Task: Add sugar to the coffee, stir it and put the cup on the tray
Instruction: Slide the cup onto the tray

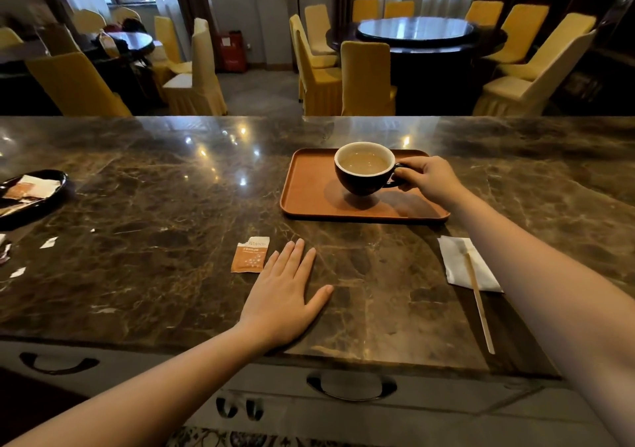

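Observation:
A dark cup with a white inside holds milky coffee. My right hand grips its handle, and the cup is over the middle of the brown tray; I cannot tell whether its base touches the tray. My left hand lies flat and open on the marble counter, holding nothing. A torn orange sugar packet lies just left of its fingertips. A wooden stirrer rests partly on a white napkin at the right.
A black dish with more packets sits at the counter's left edge, with small paper scraps near it. Beyond the counter's far edge stand yellow-covered chairs and round tables. Drawer handles show below the near edge.

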{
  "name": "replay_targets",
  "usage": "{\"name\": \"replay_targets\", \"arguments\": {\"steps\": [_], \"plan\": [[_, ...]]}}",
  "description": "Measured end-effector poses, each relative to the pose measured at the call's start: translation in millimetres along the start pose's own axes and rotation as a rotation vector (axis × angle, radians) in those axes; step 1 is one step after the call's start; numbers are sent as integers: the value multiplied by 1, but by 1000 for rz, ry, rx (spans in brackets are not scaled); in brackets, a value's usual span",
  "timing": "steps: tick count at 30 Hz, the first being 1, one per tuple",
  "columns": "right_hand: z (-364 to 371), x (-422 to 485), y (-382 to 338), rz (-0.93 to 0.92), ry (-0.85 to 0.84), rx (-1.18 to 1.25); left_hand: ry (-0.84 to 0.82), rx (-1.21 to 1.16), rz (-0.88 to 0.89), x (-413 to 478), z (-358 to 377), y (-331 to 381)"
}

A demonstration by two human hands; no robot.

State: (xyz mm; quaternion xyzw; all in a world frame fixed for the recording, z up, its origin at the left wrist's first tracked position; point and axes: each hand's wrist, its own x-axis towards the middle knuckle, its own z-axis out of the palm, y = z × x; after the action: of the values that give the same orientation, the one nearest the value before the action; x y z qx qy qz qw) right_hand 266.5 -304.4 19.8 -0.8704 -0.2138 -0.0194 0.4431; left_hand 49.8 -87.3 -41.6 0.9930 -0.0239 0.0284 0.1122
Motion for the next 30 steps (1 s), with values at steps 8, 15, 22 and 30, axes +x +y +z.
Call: {"name": "replay_targets", "arguments": {"steps": [8,15,22,30], "plan": [[8,11,7,23,-15,18,-3,9,-11,1,1,-1],[8,13,9,16,-32,60,-8,8,-16,0,1,-1],[7,18,12,17,-46,56,-5,4,-21,0,2,-1],[6,18,13,58,-55,77,-17,6,-22,1,2,-1]]}}
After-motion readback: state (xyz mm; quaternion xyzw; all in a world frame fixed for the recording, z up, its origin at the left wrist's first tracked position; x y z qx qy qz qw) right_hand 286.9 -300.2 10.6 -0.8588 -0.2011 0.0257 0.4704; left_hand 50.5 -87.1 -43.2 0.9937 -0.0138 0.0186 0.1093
